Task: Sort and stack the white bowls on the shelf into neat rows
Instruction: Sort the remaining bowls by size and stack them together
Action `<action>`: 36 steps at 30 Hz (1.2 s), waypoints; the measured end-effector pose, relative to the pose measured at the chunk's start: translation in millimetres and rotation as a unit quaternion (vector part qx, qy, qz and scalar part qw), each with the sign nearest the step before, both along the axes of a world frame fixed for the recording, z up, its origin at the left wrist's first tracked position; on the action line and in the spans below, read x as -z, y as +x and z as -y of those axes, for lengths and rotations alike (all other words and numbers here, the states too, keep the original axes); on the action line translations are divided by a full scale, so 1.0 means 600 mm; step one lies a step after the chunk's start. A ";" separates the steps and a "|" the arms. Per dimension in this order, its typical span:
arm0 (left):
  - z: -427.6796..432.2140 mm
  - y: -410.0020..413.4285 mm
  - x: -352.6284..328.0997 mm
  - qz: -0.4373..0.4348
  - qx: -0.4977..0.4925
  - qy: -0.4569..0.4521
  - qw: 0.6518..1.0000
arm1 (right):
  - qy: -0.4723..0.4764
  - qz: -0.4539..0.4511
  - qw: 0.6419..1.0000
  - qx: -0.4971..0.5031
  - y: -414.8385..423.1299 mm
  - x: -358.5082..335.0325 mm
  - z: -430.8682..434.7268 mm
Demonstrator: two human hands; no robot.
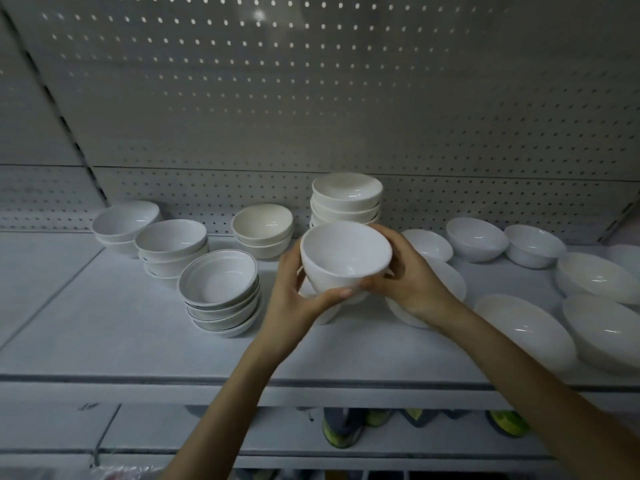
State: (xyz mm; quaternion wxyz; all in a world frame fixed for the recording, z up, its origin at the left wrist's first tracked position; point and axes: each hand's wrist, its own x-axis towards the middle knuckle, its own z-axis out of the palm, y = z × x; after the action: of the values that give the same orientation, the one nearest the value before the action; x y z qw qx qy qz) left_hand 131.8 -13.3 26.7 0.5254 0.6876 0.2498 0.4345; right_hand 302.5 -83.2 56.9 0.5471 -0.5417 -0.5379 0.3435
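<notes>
You hold a deep, plain white ceramic bowl (346, 258) in both hands above the middle of the white metal shelf (138, 341), tilted so its opening faces you. Your left hand (294, 299) grips its left wall, thumb laid along the near underside; your right hand (408, 275) wraps the right wall with curled fingers. More white bowl shapes show just below it, mostly hidden by your hands, and you cannot tell whether the held bowl touches them. Directly behind stands a tall stack of cream-white bowls (346, 195) against the perforated grey back panel (311, 98). To its left sits a short pair of cream bowls (262, 230). Nearer you on the left is a stack of shallow white bowls with a thin dark rim line (218, 282). Beyond that stand a stack of plain white bowls (171, 244) and, farthest left, another nested pair (124, 221). On your right, wide shallow white bowls (526, 327) lie unstacked across the shelf, some leaning on their sides.
</notes>
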 end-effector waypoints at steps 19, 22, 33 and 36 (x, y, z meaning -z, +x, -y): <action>-0.073 -0.007 0.053 -0.021 0.005 -0.016 1.000 | -0.045 0.020 0.998 -0.038 0.000 0.056 -0.097; -0.074 -0.012 0.064 -0.024 -0.002 -0.015 1.000 | -0.050 0.008 0.998 -0.043 -0.004 0.067 -0.100; -0.073 -0.009 0.072 -0.021 -0.002 -0.012 1.000 | -0.049 0.006 0.999 -0.019 -0.005 0.078 -0.096; -0.072 -0.005 0.072 -0.016 -0.007 -0.008 1.000 | -0.053 0.004 0.999 -0.008 -0.003 0.080 -0.095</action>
State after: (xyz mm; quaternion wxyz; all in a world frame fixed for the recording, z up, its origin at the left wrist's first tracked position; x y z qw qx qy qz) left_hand 128.9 30.1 -16.5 0.5237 0.6885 0.2666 0.4251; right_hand 300.8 -26.5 8.9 0.5125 -0.5672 -0.5252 0.3739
